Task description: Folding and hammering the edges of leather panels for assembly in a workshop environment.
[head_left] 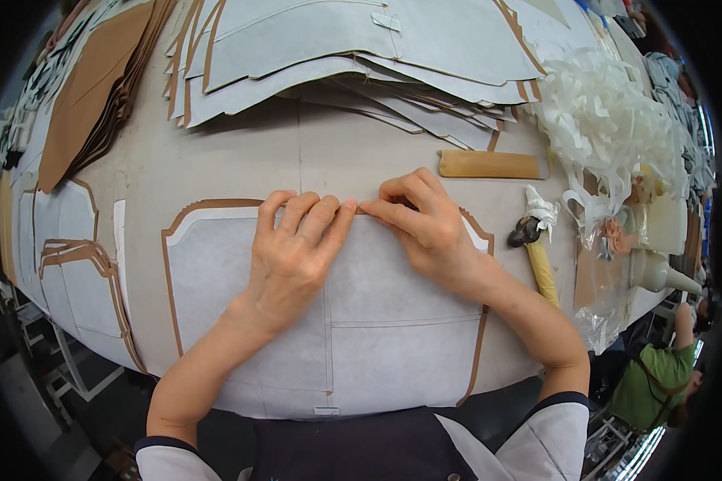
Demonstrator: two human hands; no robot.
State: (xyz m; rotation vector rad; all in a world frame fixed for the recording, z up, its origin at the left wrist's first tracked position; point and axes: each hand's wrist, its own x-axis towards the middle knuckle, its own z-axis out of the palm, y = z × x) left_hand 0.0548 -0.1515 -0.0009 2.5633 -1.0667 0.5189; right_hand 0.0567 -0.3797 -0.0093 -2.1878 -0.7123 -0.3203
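A large white-backed panel with a brown border [401, 284] lies flat in front of me, stitched lines crossing it and a small white tag at its near edge. My left hand [301, 240] bends its fingers over the middle of the panel's far edge; its thumb is hidden. Close beside it, my right hand [425, 224] pinches the same brown edge between thumb and forefinger. The fingertips of both hands almost meet there. A white strip shows along the panel's far corners.
Beyond the panel lie a stack of similar panels [313, 48] and a tan bar [491, 164]. To the right are a hammer [541, 264], tangled white strips [618, 120] and a squeeze bottle [658, 271]. Brown pieces [96, 88] and smaller panels [80, 289] lie left. A person in green [654, 385] is at far right.
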